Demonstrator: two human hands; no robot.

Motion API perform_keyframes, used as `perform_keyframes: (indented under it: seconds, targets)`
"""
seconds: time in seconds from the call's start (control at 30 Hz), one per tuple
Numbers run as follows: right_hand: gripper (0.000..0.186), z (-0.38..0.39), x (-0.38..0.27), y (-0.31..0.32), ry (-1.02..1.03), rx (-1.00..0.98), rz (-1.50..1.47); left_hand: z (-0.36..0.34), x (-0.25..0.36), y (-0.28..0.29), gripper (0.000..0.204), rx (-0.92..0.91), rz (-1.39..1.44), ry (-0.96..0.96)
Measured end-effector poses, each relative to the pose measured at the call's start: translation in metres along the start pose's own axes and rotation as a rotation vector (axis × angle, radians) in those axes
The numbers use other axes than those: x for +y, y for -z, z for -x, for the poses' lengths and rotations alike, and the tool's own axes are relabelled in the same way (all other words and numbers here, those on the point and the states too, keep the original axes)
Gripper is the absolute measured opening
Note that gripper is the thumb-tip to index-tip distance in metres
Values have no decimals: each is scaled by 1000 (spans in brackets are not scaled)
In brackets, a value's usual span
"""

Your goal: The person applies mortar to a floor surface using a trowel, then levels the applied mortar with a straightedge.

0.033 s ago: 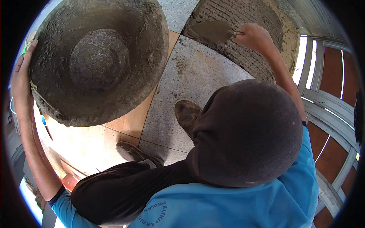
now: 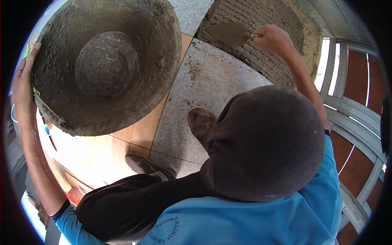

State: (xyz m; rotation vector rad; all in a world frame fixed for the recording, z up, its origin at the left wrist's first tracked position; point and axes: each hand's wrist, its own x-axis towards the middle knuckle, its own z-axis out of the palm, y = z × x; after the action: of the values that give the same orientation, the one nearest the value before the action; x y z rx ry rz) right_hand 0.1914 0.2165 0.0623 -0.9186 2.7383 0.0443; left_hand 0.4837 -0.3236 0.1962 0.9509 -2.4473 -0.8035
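A large round bucket (image 2: 149, 92), its inside coated with wet grey mortar, is tipped so its mouth faces me at the upper left. My left hand (image 2: 25, 77) holds its left rim, the fingers pressed along the outer side. In my right hand (image 2: 274, 40), a trowel (image 2: 228, 33) is gripped by its handle. The flat, mortar-covered blade points left, over or against a bed of grey mortar (image 2: 265, 14) with combed ridges. Whether the blade touches the ridges is hard to tell. The fingers of my right hand are closed around the handle.
Speckled grey tiles (image 2: 212, 67) lie between the bucket and the mortar, with crumbs of mortar on them. Wood-coloured tiles (image 2: 139, 126) run under the bucket. A metal-framed panel structure (image 2: 355, 81) stands close on the right. My shoes (image 2: 200, 122) rest on the floor.
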Motion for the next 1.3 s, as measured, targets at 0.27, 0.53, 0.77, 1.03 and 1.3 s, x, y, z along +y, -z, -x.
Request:
perform_keyframes:
  seconds: [0.27, 0.53, 0.77, 1.03, 1.3]
  targets:
    - [25, 39, -55, 110, 71, 244, -331, 25, 72, -19, 40, -147, 68, 1]
    - [21, -15, -203, 106, 641, 73, 365, 66, 130, -51, 31, 43, 148, -262]
    - [21, -43, -262, 71, 915, 155, 386, 66, 135, -49, 36, -6, 98, -347]
    - [25, -63, -267, 60, 941, 33, 336, 56, 127, -59, 37, 11, 121, -394]
    - [31, -81, -240, 59, 693, -293, -72, 63, 138, -58, 32, -32, 155, -373]
